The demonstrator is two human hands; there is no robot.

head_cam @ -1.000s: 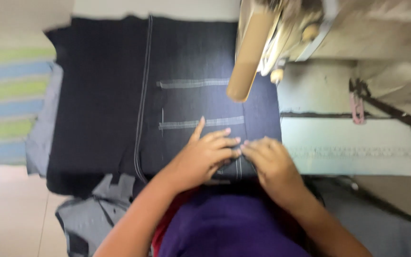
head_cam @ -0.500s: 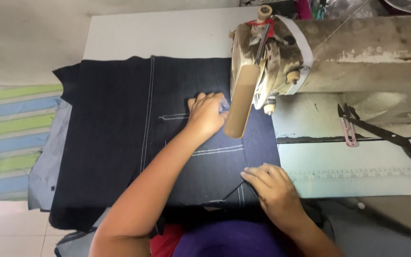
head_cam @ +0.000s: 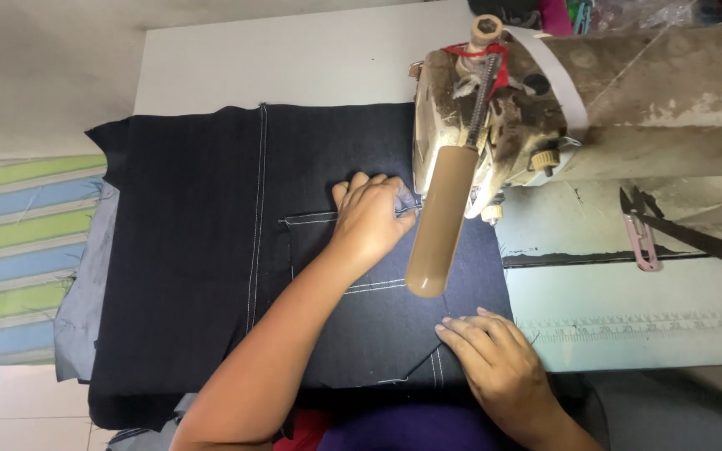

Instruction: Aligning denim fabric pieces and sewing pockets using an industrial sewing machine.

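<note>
Nearest me, my right hand (head_cam: 501,367) lies flat, fingers spread, pinning the near corner of the dark denim panel (head_cam: 211,250) on the sewing table (head_cam: 294,58); it grips nothing. Farther off, my left hand (head_cam: 371,219) has slid forward along the patch pocket (head_cam: 361,292), fingers curled, pressing the pocket's far edge beside the presser foot of the worn sewing machine (head_cam: 528,125). The cloth now sits fed under the needle. Scissors (head_cam: 695,238) rest far right.
</note>
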